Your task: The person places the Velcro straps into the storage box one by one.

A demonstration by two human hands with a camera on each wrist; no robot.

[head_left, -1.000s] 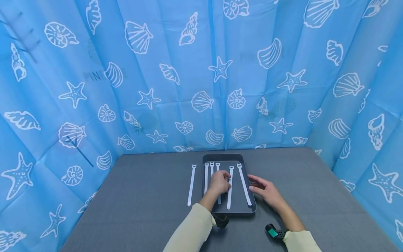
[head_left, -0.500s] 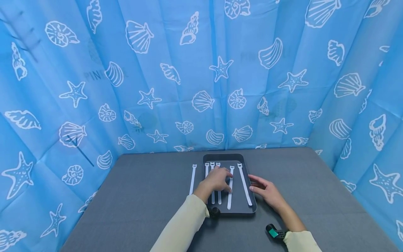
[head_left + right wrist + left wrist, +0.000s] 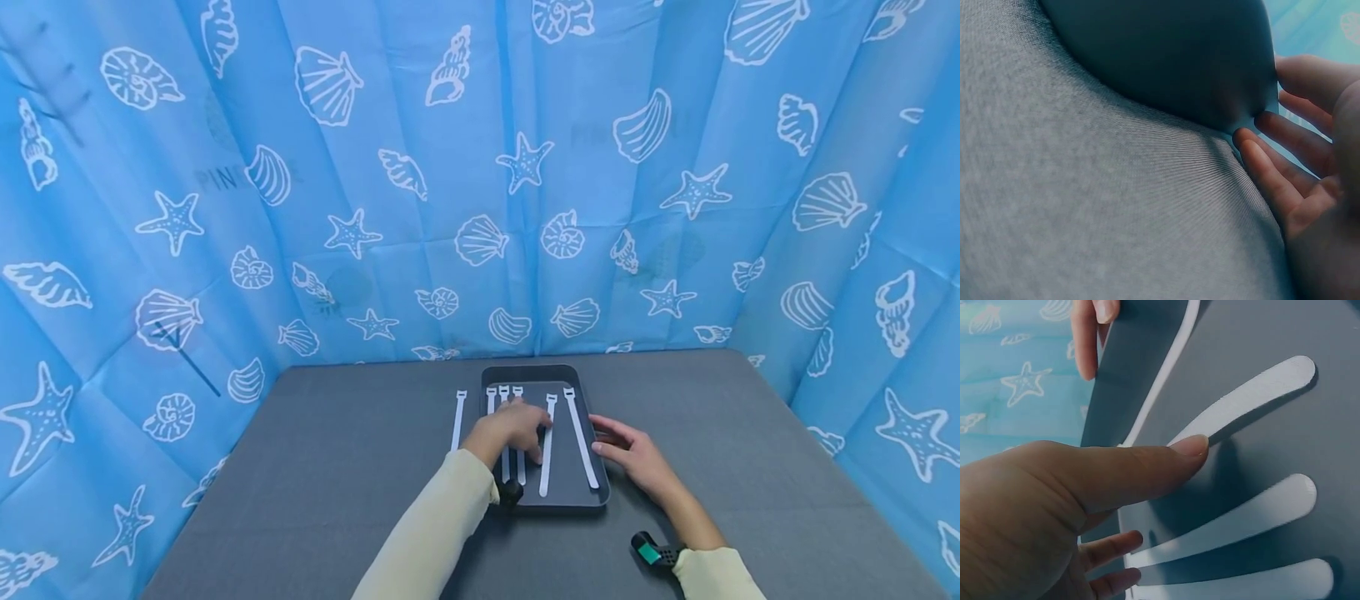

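A shallow dark grey tray (image 3: pixel 531 372) holds several white slotted cable straps, laid lengthwise. My left hand (image 3: pixel 510 429) is over the tray, thumb and fingers apart, covering the middles of the straps on the left. Beside its fingertips lies one strap (image 3: pixel 547 467); in the left wrist view the thumb overlaps that strap (image 3: pixel 1247 403). Another strap (image 3: pixel 581 442) slants near the tray's right wall. My right hand (image 3: pixel 637 454) stays at that wall from outside; its extended fingers (image 3: pixel 1297 140) touch the tray (image 3: pixel 1166 56) in the right wrist view.
One more white strap (image 3: pixel 458 421) lies on the grey cloth-covered table (image 3: pixel 360 467), left of the tray and partly behind my left arm. A blue shell-print curtain (image 3: pixel 405 275) hangs along the table's back and sides.
My left hand has let go of the strap near the tray's middle; its thumb and fingers have spread and it has drawn slightly left. The right hand stays in place.
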